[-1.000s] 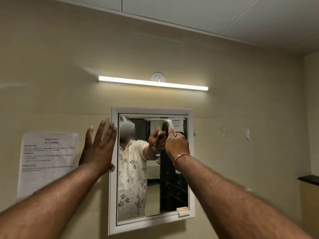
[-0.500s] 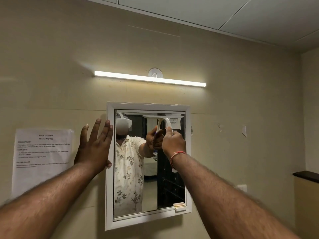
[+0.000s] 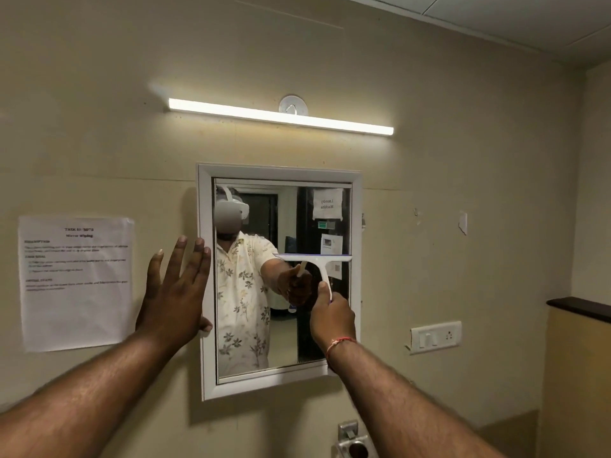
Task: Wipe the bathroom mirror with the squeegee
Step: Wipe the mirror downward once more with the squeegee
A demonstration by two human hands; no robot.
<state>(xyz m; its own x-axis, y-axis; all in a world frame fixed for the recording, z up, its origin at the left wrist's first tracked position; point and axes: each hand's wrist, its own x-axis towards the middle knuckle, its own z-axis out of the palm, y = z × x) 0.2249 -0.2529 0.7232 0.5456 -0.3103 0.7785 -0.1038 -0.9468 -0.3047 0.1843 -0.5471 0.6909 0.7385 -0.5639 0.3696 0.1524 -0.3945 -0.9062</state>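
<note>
Mid-stroke wipe: right hand (image 3: 332,317) gripping squeegee (image 3: 322,264), blade apparently on mirror (image 3: 281,325) right of centre; left hand (image 3: 175,292) spread flat at frame's left edge; next, steady downward pull.

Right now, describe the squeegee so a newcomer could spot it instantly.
Find the white-framed mirror under the lit wall light bar. On the right half of its glass, about mid-height, the right hand holds the squeegee up by its handle. It is a white T with a horizontal blade against the glass; the dimmer copy beside it is only its reflection.
</note>
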